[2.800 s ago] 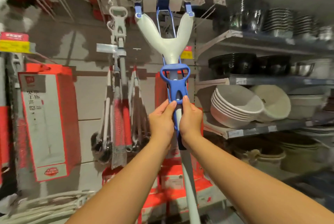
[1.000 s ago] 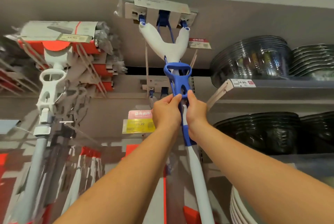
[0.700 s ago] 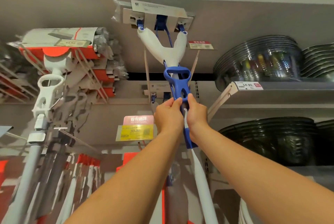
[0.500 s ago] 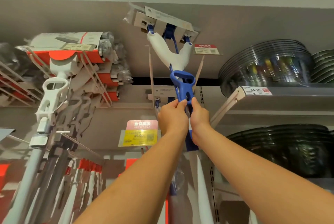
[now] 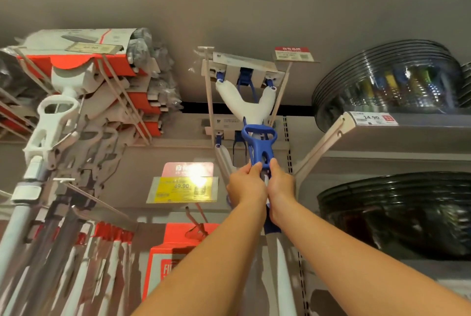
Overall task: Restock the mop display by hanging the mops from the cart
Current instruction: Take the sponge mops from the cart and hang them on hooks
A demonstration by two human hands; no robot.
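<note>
I hold a squeeze mop upright, high against the display wall. It has a white Y-shaped yoke, a blue lever handle and a cardboard-wrapped head at the top. My left hand and my right hand both grip the pole just below the blue handle, side by side. The head sits between two long beige display pegs that slant out from the wall. A second identical mop hangs behind it on the same pegs.
White-handled mops in red and white cardboard hang on pegs at the left. A yellow price tag sits below centre. On the right, shelves carry stacked glass bowls and dark bowls.
The mop head has come down from the ceiling line and moved between the two pegs. The view has tilted further upward, and both hands kept their grip on the pole.
</note>
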